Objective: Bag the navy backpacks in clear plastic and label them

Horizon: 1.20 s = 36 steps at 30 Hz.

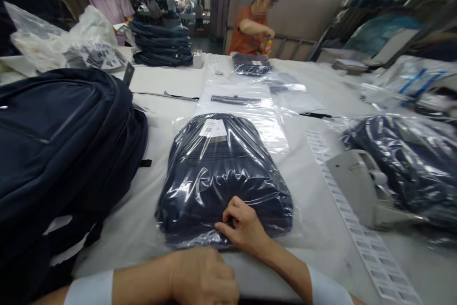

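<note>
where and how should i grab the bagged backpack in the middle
Probably by its two sides near the broad end, coming from the wearer's side: the bagged backpack lies flat, widest at that near end, while its glossy plastic looks slippery to pinch.

the left hand [205, 274] and right hand [243, 224] are bare, and plain, pale bluish-white, sleeve-like bands [91, 290] circle the forearms [143, 276], one between seven and eight o'clock, the other near five o'clock.
</note>
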Available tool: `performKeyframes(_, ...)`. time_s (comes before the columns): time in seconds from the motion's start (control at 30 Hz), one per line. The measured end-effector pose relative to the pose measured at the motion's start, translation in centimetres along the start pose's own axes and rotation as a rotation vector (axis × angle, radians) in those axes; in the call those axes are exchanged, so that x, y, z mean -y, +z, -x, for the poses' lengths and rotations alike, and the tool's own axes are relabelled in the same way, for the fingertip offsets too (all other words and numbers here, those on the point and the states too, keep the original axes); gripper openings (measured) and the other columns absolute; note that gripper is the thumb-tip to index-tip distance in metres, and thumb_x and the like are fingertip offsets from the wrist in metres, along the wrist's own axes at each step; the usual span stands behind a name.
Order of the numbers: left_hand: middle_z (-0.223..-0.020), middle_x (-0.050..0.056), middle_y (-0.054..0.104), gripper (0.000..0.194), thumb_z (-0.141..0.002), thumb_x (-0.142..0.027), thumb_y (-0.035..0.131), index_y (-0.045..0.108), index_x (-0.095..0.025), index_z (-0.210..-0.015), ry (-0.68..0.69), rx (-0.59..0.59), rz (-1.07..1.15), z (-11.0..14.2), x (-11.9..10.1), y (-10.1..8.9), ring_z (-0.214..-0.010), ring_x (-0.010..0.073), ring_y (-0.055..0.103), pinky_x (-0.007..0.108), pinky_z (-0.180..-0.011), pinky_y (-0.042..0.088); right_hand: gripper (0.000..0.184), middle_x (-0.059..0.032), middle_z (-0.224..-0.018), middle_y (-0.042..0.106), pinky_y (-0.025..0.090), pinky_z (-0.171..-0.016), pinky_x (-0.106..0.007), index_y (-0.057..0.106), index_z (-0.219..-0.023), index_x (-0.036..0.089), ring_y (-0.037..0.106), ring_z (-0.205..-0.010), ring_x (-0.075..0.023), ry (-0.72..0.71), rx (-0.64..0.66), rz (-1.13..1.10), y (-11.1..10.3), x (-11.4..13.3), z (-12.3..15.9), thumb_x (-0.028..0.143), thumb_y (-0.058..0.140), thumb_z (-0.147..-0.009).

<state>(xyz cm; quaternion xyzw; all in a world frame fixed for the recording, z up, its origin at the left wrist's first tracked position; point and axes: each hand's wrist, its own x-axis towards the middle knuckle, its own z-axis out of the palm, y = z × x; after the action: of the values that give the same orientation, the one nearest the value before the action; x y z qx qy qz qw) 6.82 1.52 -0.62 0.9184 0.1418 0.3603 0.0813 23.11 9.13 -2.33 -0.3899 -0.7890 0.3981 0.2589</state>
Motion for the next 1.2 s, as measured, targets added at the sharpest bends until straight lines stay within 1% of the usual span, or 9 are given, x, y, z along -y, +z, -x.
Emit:
performKeyframes(0.1, -0.054, -0.001, 0.049, 0.035, -0.092, -0.027, 0.038, 0.051, -0.021, -0.06, -0.027, 0.2, -0.002, -1.7, 3.5, 2.0, -0.047, 0.012, 0.042, 0.027, -0.045, 0.036, 0.012, 0.0038, -0.069, 0.048, 0.035, -0.051, -0.022, 0.057, -0.069, 0.019, 0.043, -0.056, -0.008, 0.055, -0.021, -0.103, -0.1, -0.5, 0.4, 0.023, 0.066, -0.077)
performKeyframes(0.17, -0.073, 0.003, 0.06, 0.021, -0.09, -0.021, 0.04, 0.06, -0.019, -0.082, -0.126, 0.338, -0.04, -1.8, 4.8, 2.5, -0.061, 0.0147, 0.051, 0.027, -0.051, 0.041, 0.01, 0.0045, -0.068, 0.049, 0.034, -0.046, -0.021, 0.056, -0.082, 0.02, 0.042, -0.05, -0.0071, 0.146, -0.074, -0.291, -0.2, -1.0, 0.2, 0.03, 0.055, -0.086)
performKeyframes(0.33, -0.129, 0.013, 0.055, 0.042, -0.092, -0.017, 0.036, 0.04, -0.013, -0.134, -0.214, 0.455, -0.155, -1.5, 4.8, 3.1, -0.09, 0.0176, 0.058, 0.028, -0.07, 0.051, 0.028, 0.0026, -0.076, 0.054, 0.034, -0.038, -0.02, 0.044, -0.106, 0.023, 0.049, -0.045, -0.0081, 0.283, -0.283, -0.732, -4.2, -2.3, -0.5, 0.047, 0.042, -0.092)
performKeyframes(0.43, -0.14, 0.014, 0.047, 0.043, -0.095, -0.021, 0.034, 0.039, -0.011, -0.136, -0.238, 0.465, -0.213, -1.4, 4.5, 3.7, -0.094, 0.0181, 0.06, 0.029, -0.076, 0.053, 0.036, -0.0013, -0.082, 0.057, 0.048, -0.054, -0.026, 0.048, -0.108, 0.023, 0.059, -0.064, -0.0143, 0.164, -0.426, -0.493, -9.6, -2.7, 1.1, 0.053, 0.045, -0.09)
performKeyframes(0.53, -0.145, 0.012, 0.041, 0.046, -0.094, -0.022, 0.036, 0.036, -0.013, -0.139, -0.236, 0.499, -0.253, -1.4, 4.4, 4.0, -0.093, 0.0186, 0.06, 0.031, -0.079, 0.054, 0.046, -0.008, -0.099, 0.06, 0.049, -0.08, -0.035, 0.059, -0.105, 0.021, 0.058, -0.092, -0.0225, 0.009, -0.301, -0.02, -13.2, -3.0, 4.2, 0.055, 0.067, -0.074)
performKeyframes(0.63, -0.147, 0.01, 0.038, 0.049, -0.093, -0.021, 0.038, 0.033, -0.016, -0.142, -0.244, 0.536, -0.299, -1.5, 4.1, 3.9, -0.09, 0.0182, 0.061, 0.031, -0.079, 0.054, 0.028, -0.0045, -0.084, 0.061, 0.048, -0.074, -0.031, 0.065, -0.085, 0.02, 0.058, -0.081, -0.0196, 0.077, -0.251, 0.178, -12.9, -4.6, 6.4, 0.044, 0.071, -0.073)
performKeyframes(0.83, -0.144, 0.009, 0.043, 0.05, -0.092, -0.023, 0.042, 0.035, -0.017, -0.141, -0.201, 0.467, -0.379, -1.4, 3.7, 4.7, -0.091, 0.0177, 0.062, 0.027, -0.077, 0.055, 0.02, 0.0077, -0.05, 0.048, 0.036, -0.048, -0.021, 0.058, -0.071, 0.02, 0.045, -0.047, -0.0098, 0.36, -0.37, -0.032, -10.3, -9.2, 6.5, 0.036, 0.07, -0.073)
performKeyframes(1.03, -0.135, 0.007, 0.054, 0.049, -0.095, -0.023, 0.036, 0.033, -0.024, -0.143, -0.185, 0.287, -0.396, 0.8, 4.9, 7.6, -0.08, 0.0133, 0.062, 0.021, -0.072, 0.054, 0.03, 0.0069, -0.052, 0.053, 0.038, -0.053, -0.022, 0.058, -0.074, 0.022, 0.05, -0.05, -0.0113, 0.298, -0.416, 0.094, -10.5, -10.7, 6.4, 0.05, 0.068, -0.074)
performKeyframes(1.2, -0.136, 0.008, 0.053, 0.054, -0.093, -0.026, 0.042, 0.028, -0.026, -0.145, -0.19, 0.253, -0.392, 1.3, 5.2, 8.2, -0.078, 0.0135, 0.061, 0.019, -0.069, 0.054, 0.046, 0.0025, -0.054, 0.051, 0.041, -0.053, -0.025, 0.054, -0.068, 0.021, 0.05, -0.051, -0.013, 0.297, -0.639, 0.118, -13.6, -9.9, 7.0, 0.064, 0.047, -0.084)
